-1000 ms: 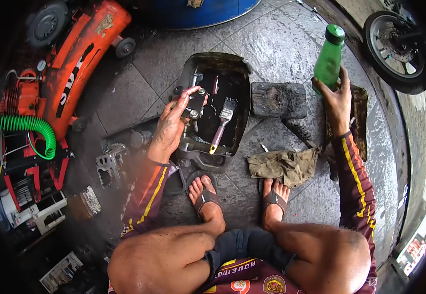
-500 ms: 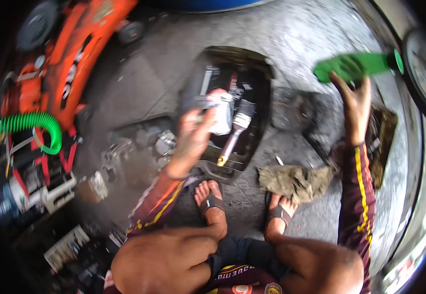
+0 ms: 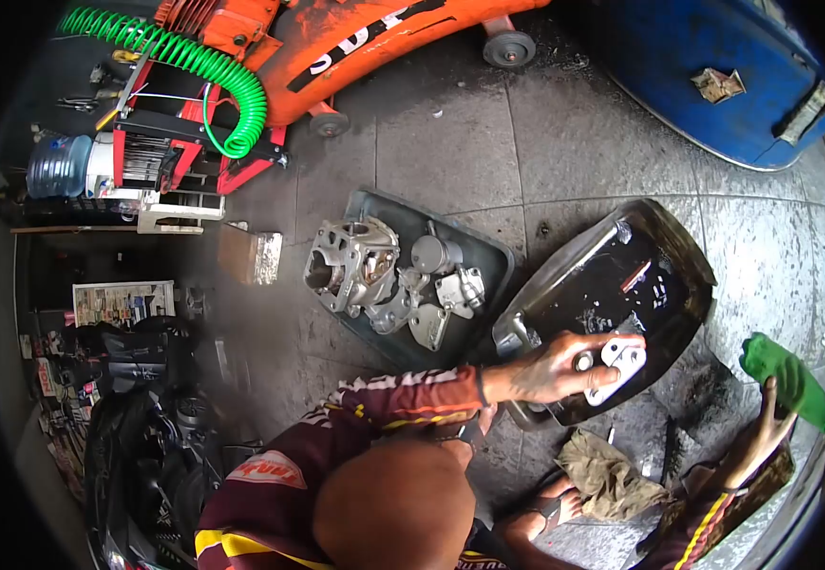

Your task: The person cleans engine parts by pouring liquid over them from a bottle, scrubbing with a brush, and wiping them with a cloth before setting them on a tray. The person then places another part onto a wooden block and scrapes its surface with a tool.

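My left hand [image 3: 550, 369] is closed around a small silver metal cover plate [image 3: 621, 359] with holes in it. It is above the near end of a dark, oily plastic basin [image 3: 578, 249], which holds dark liquid and a small red-handled tool [image 3: 636, 276]. The hand and plate hide part of the basin. Over on the right, my right hand [image 3: 762, 435] grips a green plastic bottle [image 3: 792, 385], lying tilted across the fingers. Below the basin is a crumpled brown rag [image 3: 607, 475] on the floor.
Left of the basin, a dark tray [image 3: 491, 255] holds an engine cylinder [image 3: 374, 255], a piston [image 3: 434, 255] and several metal parts. An orange floor jack [image 3: 374, 57] stands beyond, near a green coiled hose [image 3: 232, 90]. A blue drum [image 3: 697, 123] is at upper right.
The view has swung left, bringing the tray of engine parts into full sight. My left hand now holds the metal plate up near the basin's edge. The bottle stays in my right hand.
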Motion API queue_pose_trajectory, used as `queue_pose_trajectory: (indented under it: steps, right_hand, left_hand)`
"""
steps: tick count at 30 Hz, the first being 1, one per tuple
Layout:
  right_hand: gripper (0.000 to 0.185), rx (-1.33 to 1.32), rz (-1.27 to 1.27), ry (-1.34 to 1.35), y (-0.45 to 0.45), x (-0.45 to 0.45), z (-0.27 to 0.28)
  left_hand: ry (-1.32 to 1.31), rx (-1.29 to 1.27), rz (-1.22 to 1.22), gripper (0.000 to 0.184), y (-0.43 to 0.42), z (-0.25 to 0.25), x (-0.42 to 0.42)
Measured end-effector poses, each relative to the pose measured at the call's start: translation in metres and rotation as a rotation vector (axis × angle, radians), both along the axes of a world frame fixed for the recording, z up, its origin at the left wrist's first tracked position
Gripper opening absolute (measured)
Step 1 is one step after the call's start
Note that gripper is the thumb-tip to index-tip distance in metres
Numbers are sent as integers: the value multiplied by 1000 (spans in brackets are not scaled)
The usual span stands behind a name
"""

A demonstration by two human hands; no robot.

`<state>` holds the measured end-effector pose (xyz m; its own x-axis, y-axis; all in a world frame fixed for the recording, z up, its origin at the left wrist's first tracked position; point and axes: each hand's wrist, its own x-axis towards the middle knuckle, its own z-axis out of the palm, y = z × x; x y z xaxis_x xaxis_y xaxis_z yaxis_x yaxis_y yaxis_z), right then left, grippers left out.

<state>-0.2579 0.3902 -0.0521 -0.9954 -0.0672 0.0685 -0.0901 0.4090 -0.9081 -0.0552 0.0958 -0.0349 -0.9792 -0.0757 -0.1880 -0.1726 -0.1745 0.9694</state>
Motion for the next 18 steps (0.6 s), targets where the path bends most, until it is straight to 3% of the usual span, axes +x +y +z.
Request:
queue_pose_trajectory:
  steps: [1,2,3,6,12,15,16,18]
  right_hand:
    - [36,-66,-90,-74,-14,8,14]
    - [46,108,-66,-24,-1,11,9]
    - [46,113,-54,-28,1,13,13]
    - [51,-20,-115,-92,-4,9,11]
    - [53,-81,-114,-113,-10,25,23]
    - [45,-125,-110,-146,-5,23,19]
    - [46,363,105,203,6,24,20]
    - [43,299,105,158,12,13,9]
  left_hand:
    - [141,14,46,52,1,10,2]
    - [145,-22,0,54,-4,19,3]
    - [79,60,-22,55,-9,37,1]
    - [-247,211,15,52,-19,24,2]
    - [72,100,105,48,-11,22,13]
    - [-96,228,101,48,-18,28,14]
    - [43,167,111,49,-13,27,16]
    - [150,129,96,52,-2,37,19]
